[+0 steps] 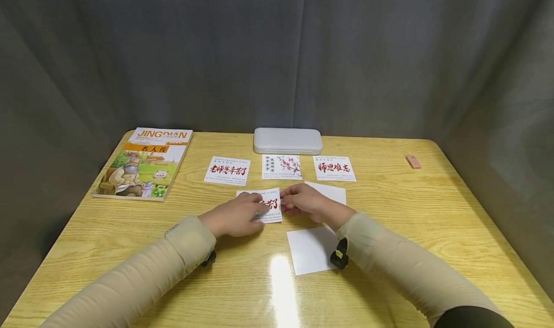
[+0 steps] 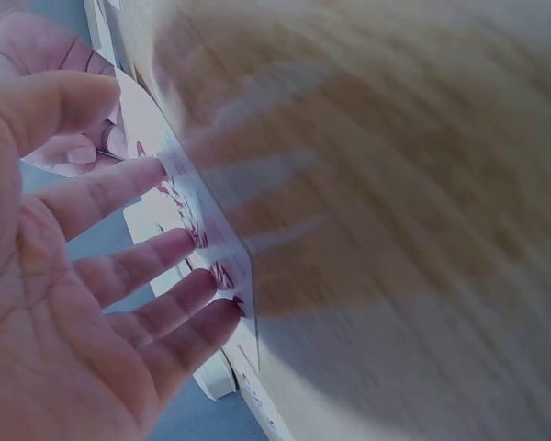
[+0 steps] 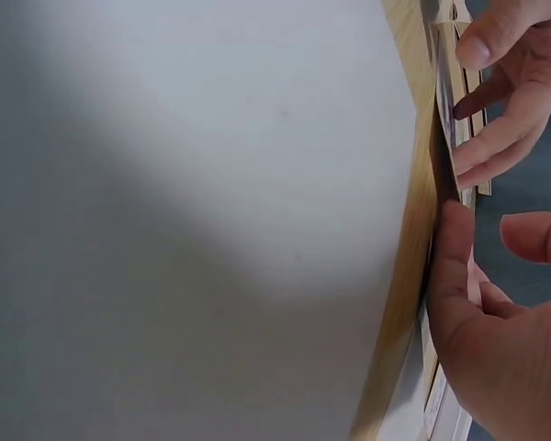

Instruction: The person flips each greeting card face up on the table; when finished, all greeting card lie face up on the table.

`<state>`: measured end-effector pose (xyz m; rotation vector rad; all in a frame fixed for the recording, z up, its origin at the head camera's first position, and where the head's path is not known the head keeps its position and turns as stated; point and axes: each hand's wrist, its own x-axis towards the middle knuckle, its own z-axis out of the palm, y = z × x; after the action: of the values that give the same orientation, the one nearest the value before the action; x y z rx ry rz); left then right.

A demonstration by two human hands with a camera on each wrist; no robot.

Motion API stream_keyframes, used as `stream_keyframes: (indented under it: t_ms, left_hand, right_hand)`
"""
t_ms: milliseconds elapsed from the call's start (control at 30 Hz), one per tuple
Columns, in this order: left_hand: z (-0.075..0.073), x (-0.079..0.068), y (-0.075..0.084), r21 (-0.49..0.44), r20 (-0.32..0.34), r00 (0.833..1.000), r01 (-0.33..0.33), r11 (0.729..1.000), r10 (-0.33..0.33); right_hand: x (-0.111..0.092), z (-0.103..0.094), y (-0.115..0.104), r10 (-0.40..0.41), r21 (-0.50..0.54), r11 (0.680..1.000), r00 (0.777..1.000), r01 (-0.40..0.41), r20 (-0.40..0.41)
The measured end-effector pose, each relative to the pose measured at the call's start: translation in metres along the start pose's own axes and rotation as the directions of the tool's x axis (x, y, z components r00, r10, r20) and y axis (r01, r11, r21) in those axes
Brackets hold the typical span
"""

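Note:
A white card with red Chinese lettering (image 1: pixel 272 214) lies on the table between the two hands. My left hand (image 1: pixel 238 216) covers its left part. In the left wrist view, the spread fingers (image 2: pixel 179 253) rest their tips on the printed face. At the card's right edge is my right hand (image 1: pixel 306 203); the right wrist view shows its index finger (image 3: pixel 455 243) touching that edge, with the thumb (image 3: pixel 533 237) held apart. Beneath the right hand and wrist lie a blank white card (image 1: pixel 332 191) and, nearer me, another blank one (image 1: pixel 309 251), both partly covered.
Behind the hands lie three printed cards: one with red lettering (image 1: pixel 227 170), one with blossoms (image 1: pixel 282 167) and another red-lettered one (image 1: pixel 334 169). A white case (image 1: pixel 287 140) sits at the back, a book (image 1: pixel 140 167) at left, a pink eraser (image 1: pixel 413 161) at right.

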<state>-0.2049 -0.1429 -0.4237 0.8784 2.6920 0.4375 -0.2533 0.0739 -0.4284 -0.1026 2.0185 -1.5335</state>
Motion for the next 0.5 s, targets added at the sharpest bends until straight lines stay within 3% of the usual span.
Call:
stream_keyframes:
  t_ms: [300, 500]
  left_hand:
    - [-0.002, 0.001, 0.006, 0.053, 0.005, 1.0, -0.001, 0.999, 0.001]
    - [-0.004, 0.003, 0.008, 0.074, -0.007, 1.0, -0.014, 0.997, 0.014]
  right_hand:
    - [-0.007, -0.01, -0.002, -0.02, 0.015, 1.0, 1.0, 0.02, 0.015]
    - [-0.015, -0.03, -0.002, -0.04, 0.033, 0.999, 0.999, 0.041, -0.008]
